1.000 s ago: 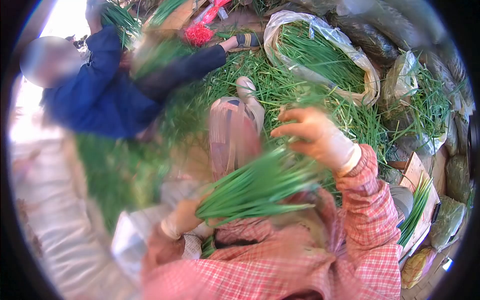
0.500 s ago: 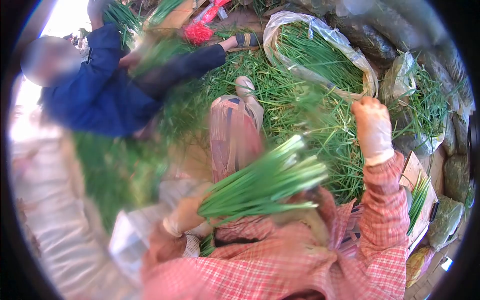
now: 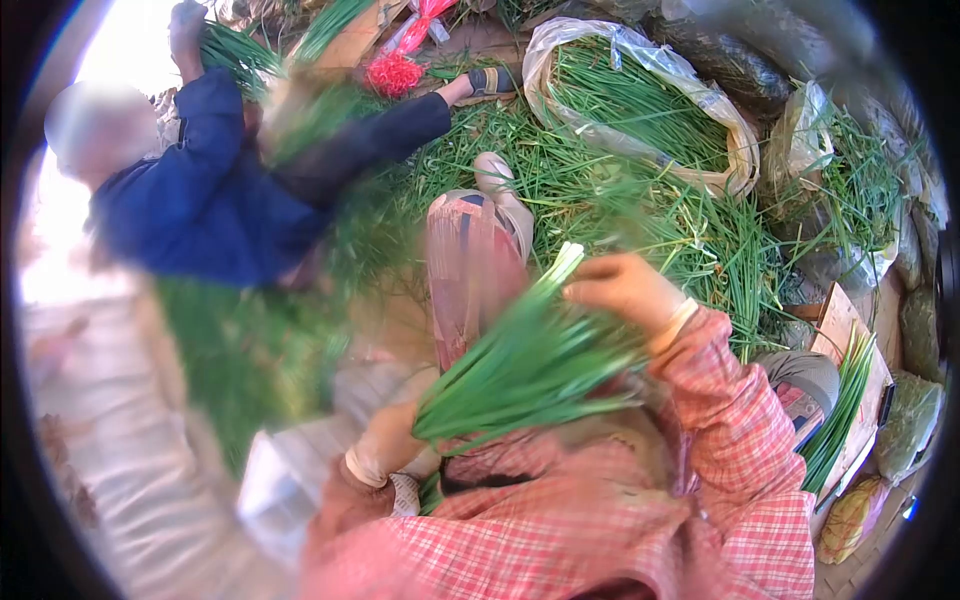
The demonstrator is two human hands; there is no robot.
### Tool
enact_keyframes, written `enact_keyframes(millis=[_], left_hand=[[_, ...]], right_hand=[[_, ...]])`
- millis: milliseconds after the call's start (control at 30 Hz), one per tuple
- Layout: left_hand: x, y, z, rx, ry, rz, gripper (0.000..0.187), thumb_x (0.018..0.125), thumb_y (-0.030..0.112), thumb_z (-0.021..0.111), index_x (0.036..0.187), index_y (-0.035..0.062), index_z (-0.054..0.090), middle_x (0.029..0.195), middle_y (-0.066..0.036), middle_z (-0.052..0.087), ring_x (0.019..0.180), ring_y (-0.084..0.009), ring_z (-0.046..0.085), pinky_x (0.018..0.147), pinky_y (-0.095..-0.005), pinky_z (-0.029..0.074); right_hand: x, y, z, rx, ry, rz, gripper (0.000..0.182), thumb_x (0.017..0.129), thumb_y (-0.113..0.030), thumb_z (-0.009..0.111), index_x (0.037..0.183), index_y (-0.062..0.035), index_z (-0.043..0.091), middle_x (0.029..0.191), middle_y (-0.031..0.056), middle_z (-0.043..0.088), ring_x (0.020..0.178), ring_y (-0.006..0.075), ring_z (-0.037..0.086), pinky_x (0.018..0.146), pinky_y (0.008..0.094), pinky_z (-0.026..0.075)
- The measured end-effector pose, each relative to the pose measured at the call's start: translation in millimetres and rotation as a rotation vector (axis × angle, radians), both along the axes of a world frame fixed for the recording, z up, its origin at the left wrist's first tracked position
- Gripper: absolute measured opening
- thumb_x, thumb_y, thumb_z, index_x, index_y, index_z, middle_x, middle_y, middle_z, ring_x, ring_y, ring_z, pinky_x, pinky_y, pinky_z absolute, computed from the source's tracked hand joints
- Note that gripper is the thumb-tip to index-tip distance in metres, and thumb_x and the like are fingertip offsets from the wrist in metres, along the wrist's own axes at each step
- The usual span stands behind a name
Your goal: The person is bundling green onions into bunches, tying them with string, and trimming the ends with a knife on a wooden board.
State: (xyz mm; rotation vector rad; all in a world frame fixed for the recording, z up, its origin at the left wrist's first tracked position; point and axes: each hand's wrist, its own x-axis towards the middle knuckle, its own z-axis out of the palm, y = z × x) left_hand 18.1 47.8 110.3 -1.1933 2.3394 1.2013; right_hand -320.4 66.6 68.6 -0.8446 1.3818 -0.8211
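Observation:
My left hand [image 3: 388, 440], in a pale glove, is wrapped round the lower end of a bunch of long green chives [image 3: 520, 370] held over my lap. The leaves fan up and right, with white stem ends [image 3: 567, 262] at the top. My right hand [image 3: 628, 292], also gloved, reaches in from the right. Its bent fingers are closed at the stems just below those white ends; blur hides how many stalks they grip. Beneath the bunch lie my checked smock and bent knee [image 3: 465, 255].
Loose chives and trimmings [image 3: 640, 230] cover the ground ahead. An open plastic sack [image 3: 742, 160] of chives stands beyond. At right, chives [image 3: 840, 410] rest by a board [image 3: 835, 330]. A co-worker in blue [image 3: 210, 210] sits at left near red ties [image 3: 395, 72].
My right hand has come down and left from the right side to the white ends of the bunch. My left hand keeps its hold. The co-worker's raised hand shows more.

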Motion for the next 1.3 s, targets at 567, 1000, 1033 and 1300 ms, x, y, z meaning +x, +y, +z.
enact_keyframes(millis=[567,1000,1033,1300], left_hand=[[19.7,5.6,-33.5,-0.256,-0.031,-0.131,0.052,0.072,0.030,0.066,0.119,0.0177,0.049,0.091,-0.012,0.062,0.079,-0.0317,0.060,0.066,-0.0398,0.047],[2.2,2.7,-6.3,-0.201,-0.178,-0.171,0.049,0.072,0.020,0.063,0.118,0.0168,0.050,0.090,-0.012,0.062,0.079,-0.0316,0.060,0.065,-0.0399,0.047],[5.3,2.6,-10.0,-0.201,-0.173,-0.170,0.048,0.072,0.018,0.062,0.118,0.0168,0.050,0.091,-0.012,0.062,0.079,-0.0317,0.060,0.065,-0.0400,0.047],[-10.2,2.8,4.4,-0.095,-0.193,-0.048,0.047,0.072,0.020,0.062,0.118,0.0199,0.050,0.093,-0.012,0.063,0.083,-0.0314,0.060,0.067,-0.0398,0.047]], right_hand=[[11.9,2.4,14.6,-0.024,-0.377,-0.064,0.019,0.077,-0.012,0.068,0.091,-0.0007,0.061,0.081,0.0034,0.060,0.076,0.0109,0.054,0.071,0.0246,0.044],[36.5,17.7,5.0,0.039,-0.403,-0.283,0.029,0.079,-0.012,0.065,0.104,-0.0011,0.055,0.079,0.0029,0.058,0.062,0.0090,0.050,0.057,0.0216,0.040],[36.1,16.3,1.5,0.056,-0.426,-0.247,0.027,0.080,-0.013,0.064,0.103,-0.0012,0.056,0.077,0.0024,0.058,0.062,0.0083,0.050,0.056,0.0210,0.040],[5.0,26.9,33.0,-0.023,-0.204,-0.149,0.013,0.081,-0.017,0.060,0.081,-0.0040,0.063,0.072,0.0004,0.060,0.058,0.0055,0.047,0.051,0.0190,0.037]])
